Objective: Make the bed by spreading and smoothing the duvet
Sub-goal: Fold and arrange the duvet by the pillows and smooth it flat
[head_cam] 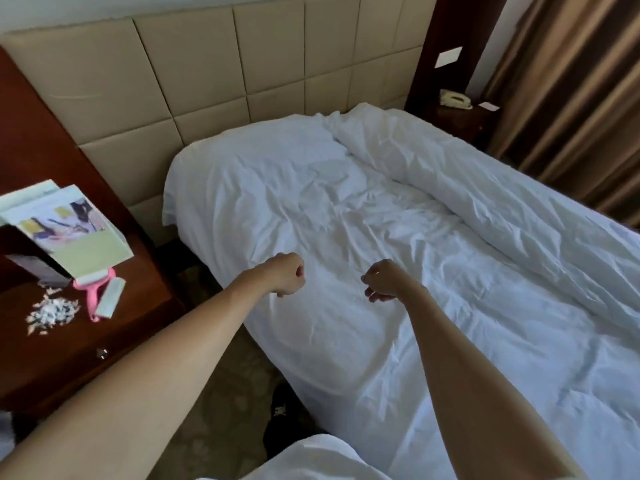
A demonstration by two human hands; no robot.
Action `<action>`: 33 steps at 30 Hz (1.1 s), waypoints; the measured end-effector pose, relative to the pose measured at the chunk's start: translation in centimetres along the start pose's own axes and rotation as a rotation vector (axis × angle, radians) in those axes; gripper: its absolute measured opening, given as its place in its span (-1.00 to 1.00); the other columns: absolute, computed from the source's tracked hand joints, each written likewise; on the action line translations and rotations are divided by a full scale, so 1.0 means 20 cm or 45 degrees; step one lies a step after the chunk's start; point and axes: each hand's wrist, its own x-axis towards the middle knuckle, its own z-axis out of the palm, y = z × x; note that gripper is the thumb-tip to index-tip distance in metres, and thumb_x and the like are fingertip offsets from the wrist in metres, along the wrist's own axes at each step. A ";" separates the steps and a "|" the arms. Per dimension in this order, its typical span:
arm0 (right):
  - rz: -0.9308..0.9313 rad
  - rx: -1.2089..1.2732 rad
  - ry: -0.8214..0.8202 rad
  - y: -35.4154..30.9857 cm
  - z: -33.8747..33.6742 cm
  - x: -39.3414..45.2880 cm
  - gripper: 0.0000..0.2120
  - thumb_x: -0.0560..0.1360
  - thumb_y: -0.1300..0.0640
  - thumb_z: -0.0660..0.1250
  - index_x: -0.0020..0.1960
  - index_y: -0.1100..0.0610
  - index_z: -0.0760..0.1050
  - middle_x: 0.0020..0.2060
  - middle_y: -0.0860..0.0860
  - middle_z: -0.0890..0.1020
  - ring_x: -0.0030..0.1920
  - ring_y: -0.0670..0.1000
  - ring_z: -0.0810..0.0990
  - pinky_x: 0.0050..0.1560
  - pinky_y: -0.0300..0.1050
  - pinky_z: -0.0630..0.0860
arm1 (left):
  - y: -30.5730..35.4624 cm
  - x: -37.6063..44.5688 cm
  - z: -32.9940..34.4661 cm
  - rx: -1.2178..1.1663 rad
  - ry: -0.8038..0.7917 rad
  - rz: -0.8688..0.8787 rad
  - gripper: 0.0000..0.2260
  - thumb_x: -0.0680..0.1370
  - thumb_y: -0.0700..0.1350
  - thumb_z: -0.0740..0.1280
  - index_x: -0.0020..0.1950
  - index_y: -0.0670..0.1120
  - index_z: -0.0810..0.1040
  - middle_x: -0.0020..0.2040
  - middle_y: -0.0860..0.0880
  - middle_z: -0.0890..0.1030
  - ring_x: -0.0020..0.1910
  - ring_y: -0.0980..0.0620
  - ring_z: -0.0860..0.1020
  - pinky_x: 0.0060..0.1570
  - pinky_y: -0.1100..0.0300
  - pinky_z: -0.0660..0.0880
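Observation:
The white duvet (502, 209) lies bunched in a long roll along the far side of the bed, from the headboard toward the right edge of view. The wrinkled white sheet (346, 216) covers the near half of the mattress. My left hand (285, 278) hovers over the sheet near the bed's near edge, its fingers curled into a fist with nothing in it. My right hand (381, 280) hangs beside it over the sheet with the wrist bent down, fingers loosely curled and holding nothing. Neither hand touches the duvet.
A padded beige headboard (214, 74) backs the bed. To the left stands a dark wooden nightstand (45, 344) with a brochure holder (65, 226), a pink lint roller (95, 292) and paper scraps (52, 313). Brown curtains (571, 98) and a phone (455, 98) lie beyond the bed.

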 end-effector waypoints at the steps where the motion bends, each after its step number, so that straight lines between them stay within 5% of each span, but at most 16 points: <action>1: -0.011 0.007 -0.009 -0.10 -0.02 0.10 -0.79 0.61 0.13 0.25 0.12 0.24 0.55 -0.23 0.08 0.71 -0.35 -0.04 0.68 -0.36 -0.24 0.53 | -0.05 0.08 -0.11 0.026 -0.014 -0.024 -0.84 0.60 -0.16 0.17 0.04 -0.17 0.52 -0.06 -0.18 0.66 -0.22 -0.09 0.64 -0.17 0.05 0.57; 8: -0.069 0.022 0.060 -0.63 -0.25 0.63 -0.79 0.63 0.11 0.23 0.08 0.24 0.55 -0.23 0.08 0.72 -0.34 -0.03 0.68 -0.24 -0.17 0.61 | -0.19 0.62 -0.74 0.004 0.121 -0.029 -0.79 0.57 -0.12 0.18 0.04 -0.21 0.53 -0.05 -0.22 0.65 -0.17 -0.13 0.67 -0.07 -0.04 0.62; 15: 0.104 0.027 0.103 -0.65 -0.44 1.06 -0.78 0.60 0.15 0.21 0.04 0.25 0.58 -0.20 0.10 0.74 -0.30 -0.01 0.70 -0.25 -0.19 0.60 | -0.11 1.22 -0.94 0.097 -0.042 0.107 -0.85 0.52 -0.12 0.17 -0.08 -0.12 0.52 -0.11 -0.17 0.66 -0.29 -0.09 0.60 -0.06 -0.05 0.62; 22: 0.241 0.037 0.168 -0.69 -0.65 1.57 -0.76 0.61 0.14 0.22 0.01 0.27 0.59 -0.22 0.11 0.74 -0.20 0.05 0.74 -0.26 -0.14 0.61 | -0.09 1.94 -1.19 0.288 -0.163 0.231 -0.87 0.52 -0.13 0.20 -0.10 -0.11 0.53 -0.13 -0.15 0.65 -0.17 -0.16 0.66 -0.05 -0.03 0.61; 26: 0.342 0.064 0.265 -0.81 -0.85 2.03 -0.75 0.61 0.15 0.20 0.04 0.29 0.59 -0.17 0.14 0.74 -0.17 0.08 0.74 -0.10 -0.03 0.66 | -0.02 2.50 -1.45 0.393 -0.168 0.385 -0.87 0.55 -0.09 0.23 -0.05 -0.10 0.54 -0.09 -0.10 0.59 -0.13 -0.14 0.60 -0.11 0.04 0.55; 30: 0.443 0.023 0.373 -0.95 -0.98 2.51 -0.76 0.56 0.15 0.26 0.12 0.24 0.60 0.02 0.19 0.68 0.05 0.19 0.66 0.11 0.08 0.60 | 0.06 3.08 -1.68 0.484 -0.072 0.524 -0.85 0.57 -0.09 0.22 -0.01 -0.13 0.52 -0.06 -0.11 0.55 -0.11 -0.15 0.56 -0.12 0.03 0.50; 33: 0.489 -0.103 0.345 -1.01 -1.05 2.82 -0.70 0.59 0.15 0.18 0.21 0.26 0.55 0.18 0.20 0.58 0.19 0.22 0.55 0.15 -0.02 0.52 | 0.09 3.45 -1.75 0.520 -0.004 0.634 -0.87 0.58 -0.11 0.19 -0.01 -0.14 0.49 -0.09 -0.10 0.55 -0.14 -0.14 0.54 -0.24 0.09 0.39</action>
